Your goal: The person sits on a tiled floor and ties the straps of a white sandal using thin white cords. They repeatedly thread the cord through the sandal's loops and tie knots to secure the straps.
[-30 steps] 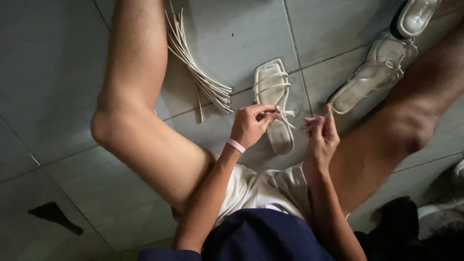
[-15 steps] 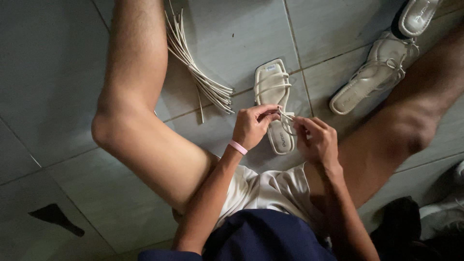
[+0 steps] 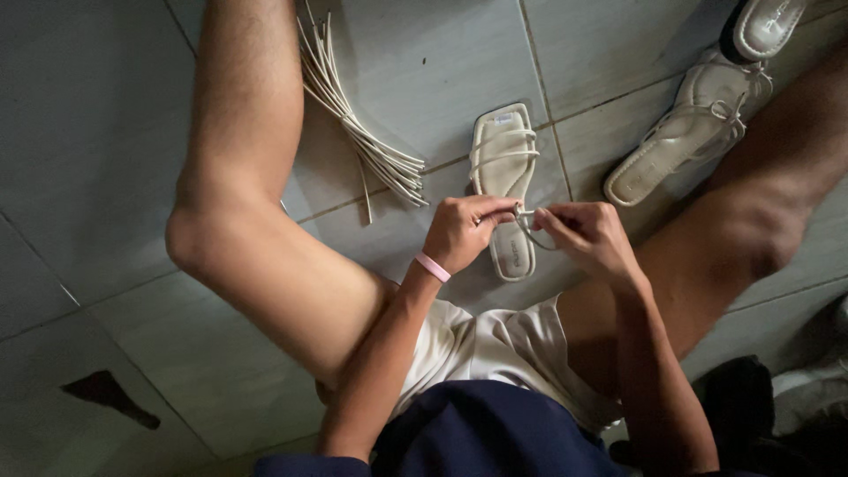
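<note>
I look down between my bent knees at a grey tiled floor [image 3: 106, 159]. My left hand [image 3: 464, 231] and right hand [image 3: 587, 237] meet over a cream sandal [image 3: 505, 190], fingertips pinched shut on a thin strap [image 3: 527, 215] at its near half. The strap seems mid-fitting; next it likely needs steady tension. Farther left lies a bundle of loose straps [image 3: 353, 132]; far right, more sandals [image 3: 689, 132].
</note>
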